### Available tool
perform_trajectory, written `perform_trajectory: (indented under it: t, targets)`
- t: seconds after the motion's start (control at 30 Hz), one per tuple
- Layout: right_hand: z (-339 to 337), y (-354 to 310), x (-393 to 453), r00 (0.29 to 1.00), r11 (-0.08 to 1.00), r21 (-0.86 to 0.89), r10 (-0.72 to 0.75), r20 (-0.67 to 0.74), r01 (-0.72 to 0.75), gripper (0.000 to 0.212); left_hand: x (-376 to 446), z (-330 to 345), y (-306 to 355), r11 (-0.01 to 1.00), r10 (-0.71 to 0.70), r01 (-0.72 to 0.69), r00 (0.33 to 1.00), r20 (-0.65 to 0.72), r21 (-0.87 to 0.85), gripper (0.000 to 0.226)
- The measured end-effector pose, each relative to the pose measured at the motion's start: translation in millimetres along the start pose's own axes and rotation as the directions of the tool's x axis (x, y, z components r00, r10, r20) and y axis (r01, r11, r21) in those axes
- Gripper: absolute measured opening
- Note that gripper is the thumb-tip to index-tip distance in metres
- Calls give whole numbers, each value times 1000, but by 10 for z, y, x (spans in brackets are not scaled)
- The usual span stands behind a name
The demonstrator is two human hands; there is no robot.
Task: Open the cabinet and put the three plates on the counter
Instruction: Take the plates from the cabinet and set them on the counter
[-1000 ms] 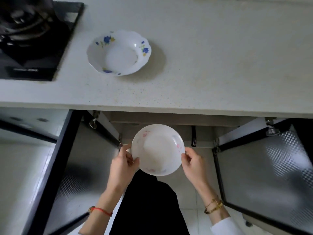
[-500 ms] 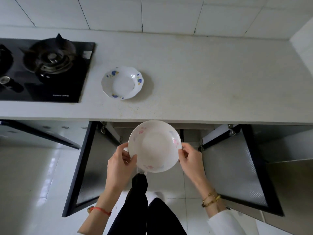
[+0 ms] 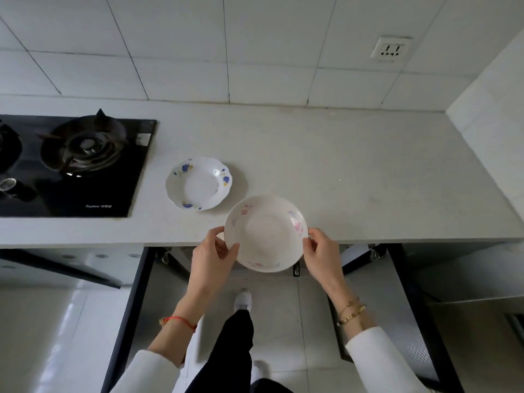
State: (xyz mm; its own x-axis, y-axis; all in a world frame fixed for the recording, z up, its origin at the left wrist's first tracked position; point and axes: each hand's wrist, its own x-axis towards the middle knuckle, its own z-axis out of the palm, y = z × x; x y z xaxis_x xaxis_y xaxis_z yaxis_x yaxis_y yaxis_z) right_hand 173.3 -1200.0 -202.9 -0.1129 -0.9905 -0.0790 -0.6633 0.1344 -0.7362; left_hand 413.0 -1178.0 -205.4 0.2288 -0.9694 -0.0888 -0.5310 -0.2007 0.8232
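I hold a white plate with pink flowers (image 3: 266, 232) between both hands, above the front edge of the pale counter (image 3: 354, 177). My left hand (image 3: 214, 255) grips its left rim and my right hand (image 3: 321, 252) grips its right rim. A second white plate with blue flowers (image 3: 198, 182) lies flat on the counter, just behind and to the left of the held one. Below the counter the cabinet stands open, its left door (image 3: 127, 307) and right door (image 3: 408, 321) swung outward. The cabinet's inside is hidden from here.
A black gas hob (image 3: 73, 165) takes up the counter's left part. A tiled wall with a socket (image 3: 390, 49) runs behind, and a side wall (image 3: 493, 114) closes the right end. My legs and a shoe (image 3: 243, 300) stand between the open doors.
Both hands have lifted the pink-flowered plate from in front of the open cabinet up to the counter's front edge. My view has risen, and the wall and socket now show.
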Motion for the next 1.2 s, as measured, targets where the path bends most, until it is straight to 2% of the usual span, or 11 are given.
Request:
perform_trajectory:
  t: [0.17,0.33,0.57,1.2]
  targets:
    - [64,-89,560,998,998,-3,57,-31,-57,17,658,65,74,999,30,-31,998,62,13,44]
    - [152,-137,1118,991,988,-80,129,-15,-130,15,1228,136,117,999,25,-29,992,126,30,48]
    - [336,-48,1692,978,970,-136,206,13,-203,14,1748,286,129,997,-38,20,966,255,70,53]
    - [485,179,2200,960,952,-206,254,117,-227,15,2071,569,196,972,-177,128,950,259,194,47]
